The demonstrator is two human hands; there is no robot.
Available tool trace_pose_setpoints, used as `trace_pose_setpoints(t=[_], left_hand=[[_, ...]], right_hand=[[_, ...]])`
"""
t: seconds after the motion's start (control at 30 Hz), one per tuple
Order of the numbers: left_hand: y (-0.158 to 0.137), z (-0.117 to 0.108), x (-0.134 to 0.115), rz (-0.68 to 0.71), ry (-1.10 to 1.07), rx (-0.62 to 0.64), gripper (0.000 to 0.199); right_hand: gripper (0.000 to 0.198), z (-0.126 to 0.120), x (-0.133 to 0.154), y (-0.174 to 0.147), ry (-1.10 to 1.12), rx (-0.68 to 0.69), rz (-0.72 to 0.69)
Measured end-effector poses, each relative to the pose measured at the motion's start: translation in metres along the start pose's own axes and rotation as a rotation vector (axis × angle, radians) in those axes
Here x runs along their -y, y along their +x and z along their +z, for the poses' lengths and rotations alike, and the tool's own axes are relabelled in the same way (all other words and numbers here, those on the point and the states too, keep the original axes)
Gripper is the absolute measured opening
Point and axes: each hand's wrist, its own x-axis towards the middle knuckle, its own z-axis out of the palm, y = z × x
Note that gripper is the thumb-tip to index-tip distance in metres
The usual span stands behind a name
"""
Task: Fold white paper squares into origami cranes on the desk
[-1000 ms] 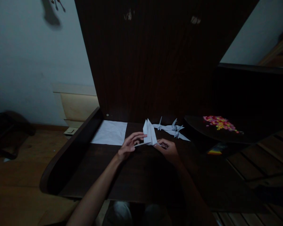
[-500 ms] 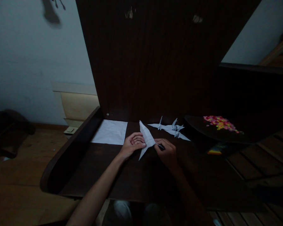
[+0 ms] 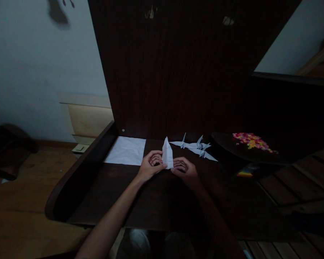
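Between my hands, just above the dark desk [image 3: 118,201], is a white piece of folded paper [image 3: 167,154] with its pointed end up and away from me. My left hand [image 3: 150,165] is closed on its left edge, thumb in front and fingers curled behind. My right hand [image 3: 185,172] pinches its lower right edge between thumb and fingers. Behind my right hand lie several white folded paper cranes [image 3: 201,151] with pointed ends. A flat, creased white sheet of paper [image 3: 126,150] lies to the left of my left hand.
A dark raised side edge [image 3: 78,176] bounds the desk at the left, and a tall dark panel [image 3: 172,72] stands behind. To the right, a dark curved surface [image 3: 224,144] carries a cluster of small pink, red and yellow pieces [image 3: 252,140].
The folded paper has turned more upright, and its long lower point no longer shows. My right hand has shifted its hold to the lower right edge. The cranes and flat sheet stay put.
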Motion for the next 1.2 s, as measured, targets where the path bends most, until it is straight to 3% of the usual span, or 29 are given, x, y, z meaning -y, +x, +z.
trace_pose_setpoints(t=[0.13,0.27,0.53,0.73,0.93,1.07,1.2], left_hand=[[0.0,-0.001,0.003,-0.023,0.01,0.005,0.049],[-0.002,0.001,0.004,-0.013,0.061,0.01,0.04],[-0.002,0.003,-0.001,0.103,0.175,-0.057,0.03],[-0.002,0.005,-0.001,0.123,0.25,-0.116,0.026],[-0.003,0.005,0.004,0.115,0.306,-0.182,0.022],[-0.004,0.002,0.007,0.193,0.404,-0.211,0.017],[-0.005,-0.001,0.006,0.261,0.483,-0.197,0.01]], right_hand=[[0.038,-0.002,-0.001,0.002,0.122,0.017,0.071],[0.034,-0.001,-0.004,0.001,0.119,0.064,0.09],[0.025,0.002,-0.001,0.0,-0.031,-0.049,-0.03],[0.013,0.005,0.006,-0.002,-0.277,-0.16,-0.184],[0.011,0.013,0.014,-0.008,-0.503,-0.272,-0.455],[0.014,0.02,0.012,-0.011,-0.593,-0.205,-0.62],[0.023,0.016,0.009,-0.009,-0.555,-0.087,-0.673]])
